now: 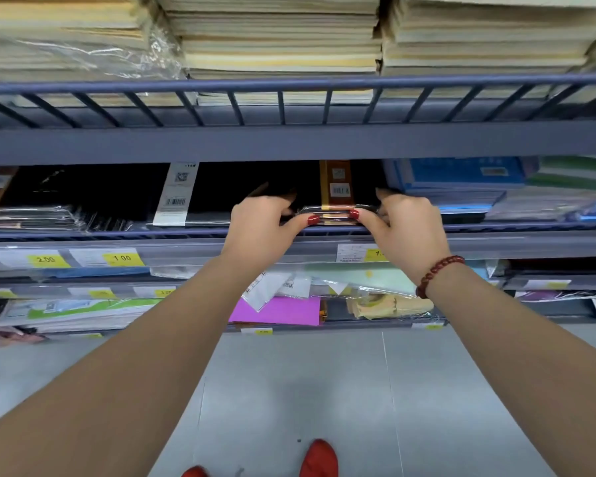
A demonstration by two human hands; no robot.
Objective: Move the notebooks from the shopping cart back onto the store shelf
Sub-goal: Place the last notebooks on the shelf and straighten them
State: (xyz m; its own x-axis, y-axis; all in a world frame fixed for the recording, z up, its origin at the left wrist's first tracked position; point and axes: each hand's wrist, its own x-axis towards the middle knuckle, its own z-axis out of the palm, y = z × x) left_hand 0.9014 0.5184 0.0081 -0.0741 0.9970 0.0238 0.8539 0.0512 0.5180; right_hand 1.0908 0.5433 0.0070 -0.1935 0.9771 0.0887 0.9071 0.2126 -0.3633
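A small stack of black notebooks [334, 187] with an orange paper band and plastic wrap lies on the middle level of the blue-grey store shelf [289, 141], its front edge at the shelf rail. My left hand [262, 225] grips the stack's left front corner, thumb on its front edge. My right hand [403, 222], with a red bead bracelet at the wrist, grips the right front corner the same way. The shopping cart is out of view.
More black wrapped notebooks [83, 201] lie to the left, blue ones [462, 180] to the right. Stacks of pale paper books [279, 36] fill the shelf above behind a rail. Lower shelves hold coloured paper [276, 309] and yellow price tags [121, 258]. Red shoes [319, 457] stand on grey floor.
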